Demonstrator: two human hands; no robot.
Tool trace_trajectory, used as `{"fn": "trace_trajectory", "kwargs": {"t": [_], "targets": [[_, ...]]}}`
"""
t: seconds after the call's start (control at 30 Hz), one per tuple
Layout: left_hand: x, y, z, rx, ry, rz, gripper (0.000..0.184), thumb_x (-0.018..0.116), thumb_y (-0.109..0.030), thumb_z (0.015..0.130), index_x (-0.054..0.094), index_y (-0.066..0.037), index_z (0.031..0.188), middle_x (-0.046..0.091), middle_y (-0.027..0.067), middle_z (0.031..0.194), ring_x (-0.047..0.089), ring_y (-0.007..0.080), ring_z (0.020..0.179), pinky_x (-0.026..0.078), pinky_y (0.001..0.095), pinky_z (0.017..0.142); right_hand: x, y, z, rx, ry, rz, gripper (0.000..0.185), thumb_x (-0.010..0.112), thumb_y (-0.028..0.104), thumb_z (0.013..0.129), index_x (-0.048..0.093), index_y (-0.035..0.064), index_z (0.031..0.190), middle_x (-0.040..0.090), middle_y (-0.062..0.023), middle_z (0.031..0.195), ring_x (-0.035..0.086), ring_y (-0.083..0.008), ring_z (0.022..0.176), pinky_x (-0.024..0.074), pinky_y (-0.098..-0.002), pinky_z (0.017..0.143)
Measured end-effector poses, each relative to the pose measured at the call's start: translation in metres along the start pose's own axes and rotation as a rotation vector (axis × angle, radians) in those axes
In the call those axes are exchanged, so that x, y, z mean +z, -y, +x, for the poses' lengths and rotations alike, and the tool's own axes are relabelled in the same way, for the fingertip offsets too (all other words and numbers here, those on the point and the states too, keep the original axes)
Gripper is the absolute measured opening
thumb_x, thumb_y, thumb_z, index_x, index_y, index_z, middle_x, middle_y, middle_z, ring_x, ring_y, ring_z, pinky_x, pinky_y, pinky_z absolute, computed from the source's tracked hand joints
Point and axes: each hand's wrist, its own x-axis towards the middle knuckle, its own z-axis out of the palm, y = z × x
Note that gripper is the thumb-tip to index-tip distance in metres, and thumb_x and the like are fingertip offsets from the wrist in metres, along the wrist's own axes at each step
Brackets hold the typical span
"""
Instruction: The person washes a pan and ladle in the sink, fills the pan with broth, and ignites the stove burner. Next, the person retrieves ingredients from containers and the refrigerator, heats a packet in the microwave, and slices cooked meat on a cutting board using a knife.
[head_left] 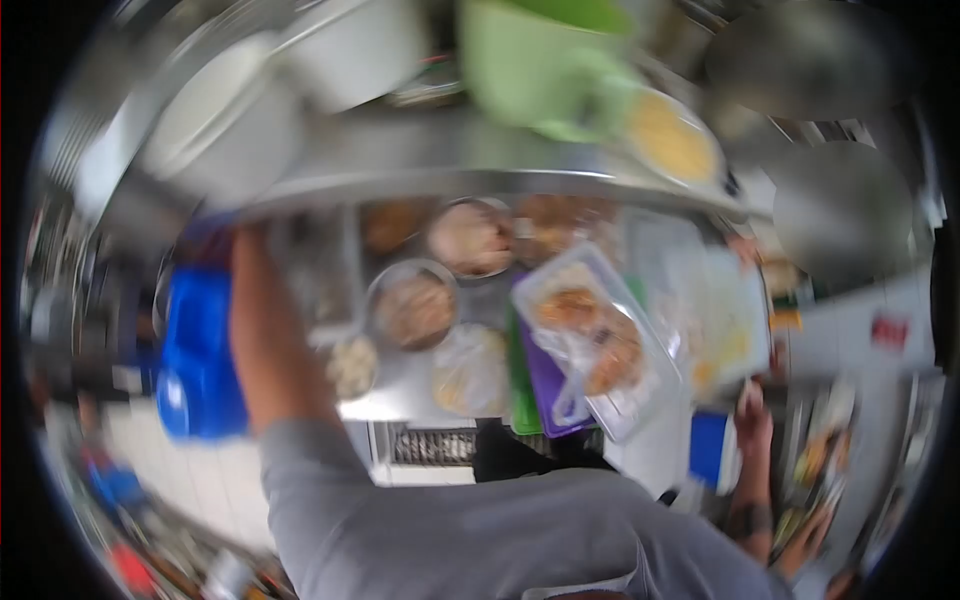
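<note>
My left forearm (265, 330) reaches up on the left, beside a blue plastic container (203, 350); its hand is smeared and mostly hidden at the shelf edge. At the right, my right hand (752, 412) is closed around something small and whitish, too blurred to name. Between my arms, a clear plastic tray (640, 385) with orange-brown food in bags lies tilted on a purple board or lid (547, 375) and a green one (523, 385). Left of it are round bowls of pale food (413, 305) and a clear bag of yellowish food (468, 370).
A metal shelf (420, 182) crosses above, bearing white tubs (235, 115), a green jug (540, 60) and a container of yellow food (675, 140). A pale cutting board (735, 310) lies at the right. Another hand (808, 535), apparently a co-worker's, shows at lower right.
</note>
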Motion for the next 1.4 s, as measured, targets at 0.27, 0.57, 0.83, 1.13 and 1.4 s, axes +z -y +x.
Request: {"fn": "trace_trajectory", "kwargs": {"t": [0.27, 0.57, 0.83, 1.13, 1.4], "targets": [[-0.058, -0.053, -0.029, 0.018, 0.245, 0.221, 0.03, 0.066, -0.024, 0.099, 0.063, -0.002, 0.119, 0.065, 0.0108, 0.118, 0.062, 0.0233, 0.107, 0.049, 0.0358, 0.093, 0.011, 0.013, -0.053, -0.135, -0.003, 0.098, 0.041, 0.063, 0.02, 0.1, 0.054, 0.0082, 0.137, 0.065, -0.0018, 0.124, 0.063, -0.0157, 0.111, 0.051, -0.0351, 0.092], [-0.054, -0.348, -0.422, 0.557, 2.061, -1.25, 0.056, 0.07, -0.046, 0.096, 0.066, 0.007, 0.113, 0.07, 0.031, 0.103, 0.071, 0.0407, 0.096, 0.055, 0.0543, 0.08, -0.06, 0.074, -0.088, -0.274, 0.055, 0.281, 0.044, 0.065, 0.015, 0.098, 0.05, -0.0001, 0.136, 0.064, -0.0109, 0.128, 0.066, -0.0205, 0.113, 0.0552, -0.0369, 0.095], [0.112, -0.525, -0.837, 0.212, 1.875, -0.585, 0.057, 0.073, -0.022, 0.097, 0.05, 0.003, 0.143, 0.07, 0.0106, 0.113, 0.069, 0.0183, 0.101, 0.056, 0.0328, 0.091, -0.156, 0.097, -0.095, -0.151, 0.185, 0.242, 0.037, 0.068, 0.008, 0.095, 0.057, 0.0017, 0.131, 0.067, -0.0093, 0.121, 0.068, -0.0208, 0.109, 0.0563, -0.0357, 0.094], [0.217, -0.6, -0.96, -0.213, 2.003, -0.344, 0.047, 0.081, -0.014, 0.088, 0.062, 0.003, 0.128, 0.071, 0.0092, 0.106, 0.069, 0.0162, 0.095, 0.059, 0.0316, 0.08, -0.253, 0.099, -0.016, 0.014, 0.183, 0.313, 0.029, 0.057, 0.013, 0.104, 0.059, -0.0035, 0.128, 0.069, -0.0118, 0.115, 0.071, -0.0229, 0.101, 0.0603, -0.037, 0.087], [0.396, -0.698, -1.053, 0.177, 1.715, -0.231, 0.051, 0.09, -0.023, 0.076, 0.062, -0.004, 0.114, 0.067, 0.0053, 0.094, 0.065, 0.0128, 0.084, 0.055, 0.0306, 0.076, -0.353, 0.198, 0.164, 0.065, 0.19, 0.436, 0.032, 0.055, 0.008, 0.102, 0.056, -0.0052, 0.13, 0.066, -0.0181, 0.127, 0.069, -0.0315, 0.113, 0.06, -0.0472, 0.095]]}}
